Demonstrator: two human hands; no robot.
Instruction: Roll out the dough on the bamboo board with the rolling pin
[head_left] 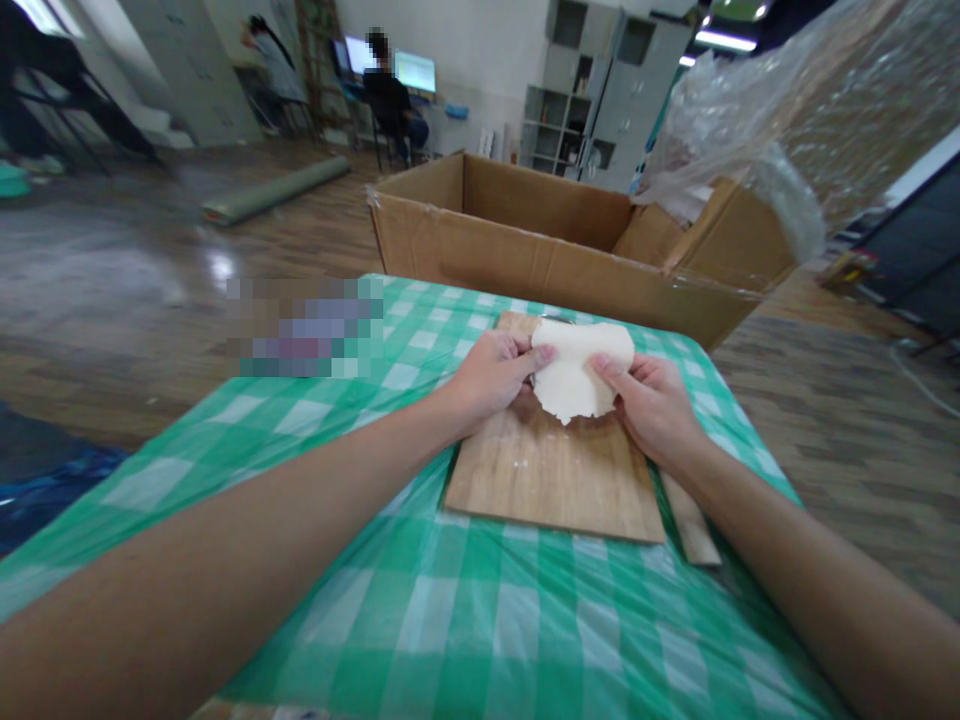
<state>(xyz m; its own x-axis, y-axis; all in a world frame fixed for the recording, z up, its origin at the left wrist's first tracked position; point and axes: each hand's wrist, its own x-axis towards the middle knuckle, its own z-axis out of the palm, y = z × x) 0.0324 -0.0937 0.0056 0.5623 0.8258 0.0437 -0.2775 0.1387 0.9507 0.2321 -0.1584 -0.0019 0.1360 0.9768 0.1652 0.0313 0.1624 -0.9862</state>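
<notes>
A pale, flat sheet of dough (574,375) with a ragged lower edge is held up between my two hands. My left hand (499,370) pinches its left side, thumb on top. On the other side my right hand (652,395) grips it the same way, thumb pressed on the near face. Beneath lies a wooden cutting board (559,480), its far part partly covered by the dough and hands. To the right of the board, partly under my right forearm, is a flat wooden strip (690,520).
A green checked cloth (360,610) covers the table. Beyond its far edge stands a large open cardboard box (525,245), with clear plastic wrap (750,130) at the right. A blurred-out item (307,330) lies at the table's left edge. A rolled mat (277,190) and seated people are farther back.
</notes>
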